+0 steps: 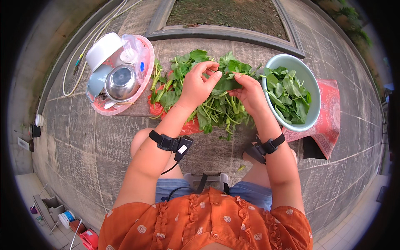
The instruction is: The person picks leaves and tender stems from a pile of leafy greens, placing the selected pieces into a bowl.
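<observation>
My right hand (250, 92) pinches a leafy green sprig (225, 83) between thumb and fingers. Beside it, my left hand (200, 82) is raised with curled fingers and a small gap at the thumb; nothing shows in its grasp. Beneath both hands spreads a heap of leafy green vegetables (215, 109), stems and leaves mixed, partly over a red plastic bag (190, 127). To the right of my right hand stands a pale blue-green basin (316, 103) holding loose green leaves (292, 90).
At left, a pink plastic basket (149, 59) holds a white tub (104, 51), a steel bowl (122, 82) and a blue-grey plastic vessel (99, 78). A red patterned sheet (328, 109) lies partly under the basin. Beyond is a framed soil bed (225, 14); a hose (70, 67) runs at far left.
</observation>
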The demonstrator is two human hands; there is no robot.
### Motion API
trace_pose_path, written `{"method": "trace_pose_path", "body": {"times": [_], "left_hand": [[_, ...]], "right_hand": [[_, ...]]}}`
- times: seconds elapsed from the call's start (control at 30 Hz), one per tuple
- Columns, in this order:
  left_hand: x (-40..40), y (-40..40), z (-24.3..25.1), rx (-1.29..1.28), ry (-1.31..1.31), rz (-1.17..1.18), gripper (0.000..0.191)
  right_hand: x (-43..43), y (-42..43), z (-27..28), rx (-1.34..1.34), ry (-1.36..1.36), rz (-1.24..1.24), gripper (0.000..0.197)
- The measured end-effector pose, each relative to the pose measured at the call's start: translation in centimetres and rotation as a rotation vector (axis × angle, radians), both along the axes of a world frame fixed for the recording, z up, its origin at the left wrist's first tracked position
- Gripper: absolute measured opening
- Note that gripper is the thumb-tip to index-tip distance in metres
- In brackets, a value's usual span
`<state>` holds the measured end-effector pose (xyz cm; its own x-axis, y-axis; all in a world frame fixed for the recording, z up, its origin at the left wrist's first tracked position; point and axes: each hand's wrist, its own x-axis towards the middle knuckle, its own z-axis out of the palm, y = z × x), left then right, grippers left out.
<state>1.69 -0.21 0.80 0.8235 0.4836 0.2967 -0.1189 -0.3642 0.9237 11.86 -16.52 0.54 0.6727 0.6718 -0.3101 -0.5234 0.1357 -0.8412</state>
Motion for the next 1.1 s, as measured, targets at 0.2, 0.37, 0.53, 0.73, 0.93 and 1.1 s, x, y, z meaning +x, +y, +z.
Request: {"method": "trace_pose_path", "body": {"times": [0.2,0.37,0.53,0.73,0.93,1.1], "left_hand": [[0.6,1.1,-2.1,-0.364,0.186,-0.202,0.024],[0.4,1.2,-1.5,-0.580,0.150,-0.225,0.023],[-0.1,1.4,-1.0,-0.631,0.016,-0.326,0.036],[-0.7,0.7,0.3,-0.216,0.082,-0.381,0.037],[-0.1,0.7,-2.0,-0.304,0.109,-0.183,0.018],[0.0,1.8,-2.2,-0.745,0.101,-0.096,0.019]], "right_hand": [[-0.3,-0.3,0.9,-0.004,0.000,0.058,0.028],[-0.4,-0.6,1.1,-0.015,0.021,0.048,0.027],[-0.4,-0.5,0.7,0.003,-0.070,0.052,0.016],[-0.8,-0.5,0.5,-0.114,-0.186,0.140,0.015],[-1.4,0.3,0.6,-0.140,-0.317,0.220,0.017],[-1.5,0.3,0.6,-0.156,-0.345,0.167,0.016]]}}
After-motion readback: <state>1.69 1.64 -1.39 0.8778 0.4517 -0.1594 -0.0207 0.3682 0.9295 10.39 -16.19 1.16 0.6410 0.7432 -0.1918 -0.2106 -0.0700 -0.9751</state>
